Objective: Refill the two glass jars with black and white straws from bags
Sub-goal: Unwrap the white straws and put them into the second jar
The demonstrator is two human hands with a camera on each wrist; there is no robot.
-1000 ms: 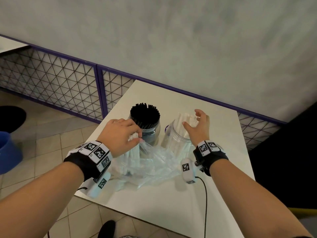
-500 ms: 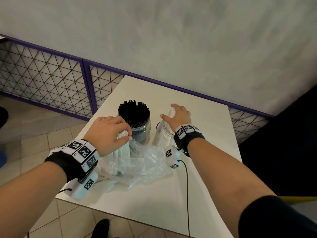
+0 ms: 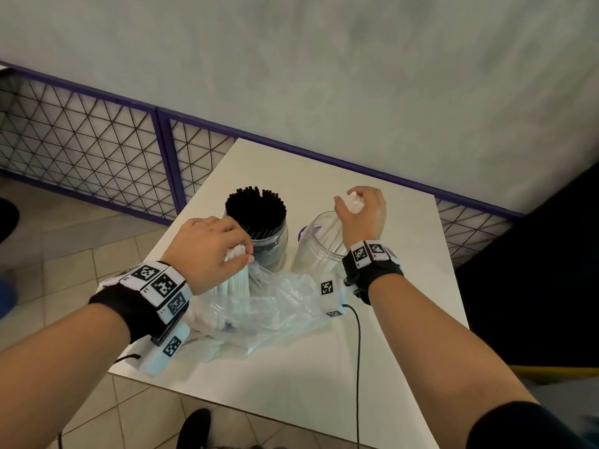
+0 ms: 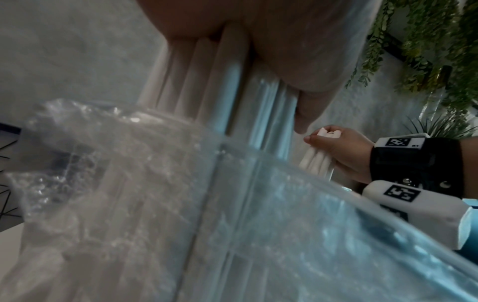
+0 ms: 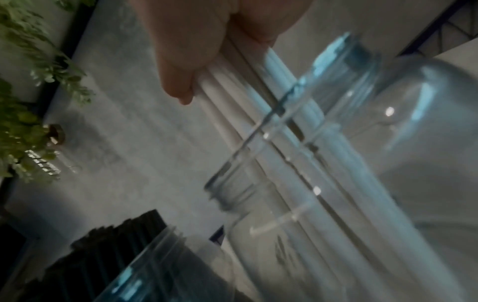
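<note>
1. The white table (image 3: 405, 319) carries everything: two jars, one crumpled plastic bag, and both of the person's hands working over them.
2. The clear plastic bag (image 3: 278, 306) lies slumped at the near-left of the table, just in front of the jars, with a bundle of white straws (image 3: 238, 280) standing up out of its mouth.
3. Two glass jars stand side by side behind the bag. The left jar (image 3: 270, 244) is packed full of black straws (image 3: 256, 207), too many to count. The right jar (image 3: 319, 241) tilts towards the person and holds only the white straws being put in.
4. The left hand (image 3: 207, 251) reaches in palm down from the near left, with fingers curled round the tops of the bag's white straws, clenching them as a bunch.
5. The right hand (image 3: 363, 212) hovers above the right jar's mouth, wrist bent, fingers closed round a second white bunch (image 4: 319, 161) whose lower ends pass down into the jar, as the right wrist view shows.
6. Each wrist wears a black band with square black-and-white coded tags (image 3: 163, 283). No brand or readable wording appears on the jars or bag.
</note>
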